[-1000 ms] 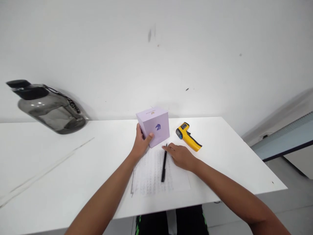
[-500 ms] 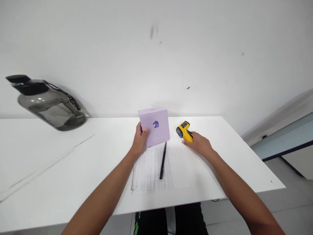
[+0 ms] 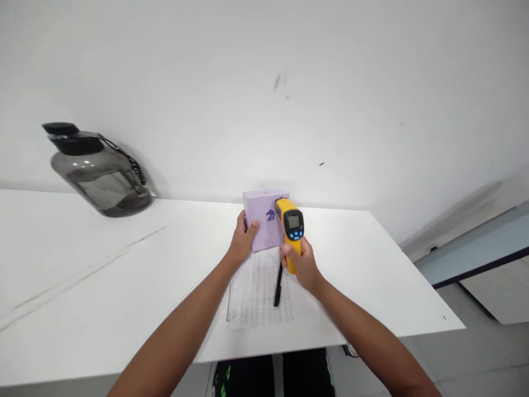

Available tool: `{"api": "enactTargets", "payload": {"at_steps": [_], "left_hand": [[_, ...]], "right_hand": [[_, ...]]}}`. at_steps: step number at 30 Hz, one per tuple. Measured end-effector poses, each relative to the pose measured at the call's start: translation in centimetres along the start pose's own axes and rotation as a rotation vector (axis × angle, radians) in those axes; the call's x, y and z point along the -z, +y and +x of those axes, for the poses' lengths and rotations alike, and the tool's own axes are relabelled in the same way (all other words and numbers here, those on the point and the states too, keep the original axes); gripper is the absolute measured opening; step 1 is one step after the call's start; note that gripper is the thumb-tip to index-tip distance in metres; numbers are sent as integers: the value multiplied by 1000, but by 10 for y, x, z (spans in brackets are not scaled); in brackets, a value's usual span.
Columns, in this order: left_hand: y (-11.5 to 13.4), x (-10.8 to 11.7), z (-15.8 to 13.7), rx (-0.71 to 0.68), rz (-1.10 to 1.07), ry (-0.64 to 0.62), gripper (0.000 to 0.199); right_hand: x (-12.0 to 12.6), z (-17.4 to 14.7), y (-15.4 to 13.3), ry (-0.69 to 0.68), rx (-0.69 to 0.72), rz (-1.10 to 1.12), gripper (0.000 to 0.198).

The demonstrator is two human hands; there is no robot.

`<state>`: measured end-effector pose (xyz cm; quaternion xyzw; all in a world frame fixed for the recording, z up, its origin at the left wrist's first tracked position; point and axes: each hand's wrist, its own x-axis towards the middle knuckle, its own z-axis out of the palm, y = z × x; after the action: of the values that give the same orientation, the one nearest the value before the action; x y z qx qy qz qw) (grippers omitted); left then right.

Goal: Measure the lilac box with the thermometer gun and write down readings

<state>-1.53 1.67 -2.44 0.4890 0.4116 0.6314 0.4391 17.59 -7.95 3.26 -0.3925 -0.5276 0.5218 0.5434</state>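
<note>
My left hand (image 3: pixel 244 236) grips the left edge of a light purple box (image 3: pixel 264 229), thumb on its front face. The box stands upright near the wall and bears a dark horse-head mark. My right hand (image 3: pixel 302 263) is closed round the handle of a yellow and black infrared thermometer (image 3: pixel 294 231). Its small grey screen and blue buttons face me, and its front end points at the box, covering part of the right side. Whether it touches the box I cannot tell. Just below lies a black pen (image 3: pixel 278 289) on a sheet of paper (image 3: pixel 256 303) covered in rows of writing.
A grey see-through bottle (image 3: pixel 103 179) with a black lid stands at the left against the white wall (image 3: pixel 215 99). The white table (image 3: pixel 124 298) ends at a front edge near my legs and at a slanting right edge.
My right hand has lifted the thermometer off the table and brought it left, turned upright, in front of the box. My left hand still holds the box. The view has shifted slightly.
</note>
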Motion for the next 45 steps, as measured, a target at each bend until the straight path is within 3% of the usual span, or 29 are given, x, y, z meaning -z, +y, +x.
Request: {"api": "enactTargets", "payload": {"at_steps": [7, 17, 30, 35, 40, 45], "left_hand": [[-2, 0, -1, -9, 27, -15, 95], [1, 0, -4, -80, 52, -58, 94], [4, -1, -4, -56, 64, -64, 97], [-2, 0, -2, -25, 49, -35, 98], [-1, 0, -1, 16, 49, -10, 103], [0, 2, 2, 35, 54, 11, 113]], "right_hand": [[-8, -19, 16, -110, -88, 10, 59], [-7, -14, 27, -86, -76, 12, 58], [-6, -15, 24, -108, -105, 37, 60], [-8, -20, 27, -84, -28, -24, 57], [-7, -24, 30, 83, 158, -130, 67], [3, -17, 33, 173, 218, -168, 65]]}}
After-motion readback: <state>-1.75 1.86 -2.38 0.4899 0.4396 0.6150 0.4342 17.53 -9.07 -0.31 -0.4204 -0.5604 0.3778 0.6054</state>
